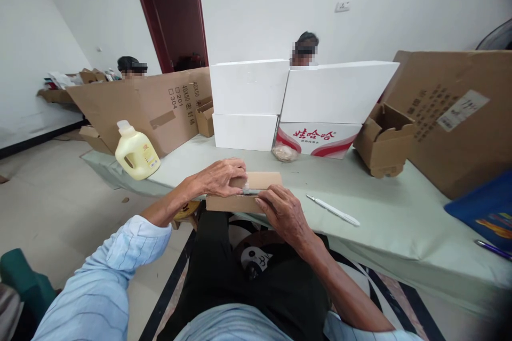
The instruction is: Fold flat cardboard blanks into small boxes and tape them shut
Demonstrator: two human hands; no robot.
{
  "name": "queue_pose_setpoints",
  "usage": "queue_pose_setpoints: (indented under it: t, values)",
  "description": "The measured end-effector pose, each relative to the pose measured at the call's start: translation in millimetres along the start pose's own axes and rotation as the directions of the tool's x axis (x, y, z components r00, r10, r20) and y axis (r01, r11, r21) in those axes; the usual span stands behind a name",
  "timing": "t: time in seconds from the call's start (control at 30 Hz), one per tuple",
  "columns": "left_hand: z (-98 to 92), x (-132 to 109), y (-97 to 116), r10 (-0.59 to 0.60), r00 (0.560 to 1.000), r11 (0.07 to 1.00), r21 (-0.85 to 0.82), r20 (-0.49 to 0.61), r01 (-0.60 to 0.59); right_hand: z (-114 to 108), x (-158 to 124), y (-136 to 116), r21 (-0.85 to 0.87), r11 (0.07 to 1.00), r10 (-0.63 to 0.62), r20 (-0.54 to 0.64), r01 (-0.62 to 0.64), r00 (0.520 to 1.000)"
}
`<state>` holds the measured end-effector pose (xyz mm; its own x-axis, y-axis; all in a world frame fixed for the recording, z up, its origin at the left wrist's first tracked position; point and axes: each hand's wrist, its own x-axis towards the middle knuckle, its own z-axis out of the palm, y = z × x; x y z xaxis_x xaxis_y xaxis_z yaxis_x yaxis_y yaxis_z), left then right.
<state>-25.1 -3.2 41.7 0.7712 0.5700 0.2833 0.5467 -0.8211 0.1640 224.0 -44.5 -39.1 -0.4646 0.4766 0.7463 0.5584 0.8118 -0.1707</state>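
A small flat cardboard box (262, 180) lies at the near edge of the pale green table (384, 208), right in front of me. My left hand (219, 177) rests on its left top, fingers curled down onto the flap. My right hand (282, 212) presses against the box's front side, fingers together along the seam. A strip of something greyish, perhaps tape, shows between my two hands; I cannot make it out.
A white pen-like tool (334, 210) lies right of the box. A yellow jug (136, 152) stands at the left. White foam boxes (248, 101), open cartons (384, 141), a big cardboard box (456, 112) and a blue bag (486, 208) line the table. Two people sit behind.
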Motion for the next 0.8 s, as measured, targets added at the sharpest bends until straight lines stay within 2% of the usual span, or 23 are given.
queue_pose_setpoints:
  t: [0.2, 0.5, 0.67, 0.8]
  values:
    - [-0.7, 1.7, 1.8, -0.017, 0.999, 0.996, 0.087, 0.030, 0.014, 0.1, 0.7, -2.2, 0.001, 1.000, 0.021, 0.010, -0.021, 1.000]
    - [4.6, 6.3, 9.5, 0.097, 0.995, 0.951, 0.297, -0.020, -0.086, 0.1, 2.3, -1.5, -0.037, 0.999, 0.010, -0.002, -0.010, 1.000]
    - [10.4, 9.7, 10.7, 0.098, 0.995, 0.956, 0.279, -0.015, -0.090, -0.5, 2.9, -3.4, -0.028, 0.999, 0.019, 0.008, -0.019, 1.000]
    - [15.3, 9.1, 8.6, 0.055, 0.997, 0.975, 0.220, -0.055, -0.042, -3.7, 4.4, -4.2, -0.110, 0.994, 0.018, -0.038, -0.022, 0.999]
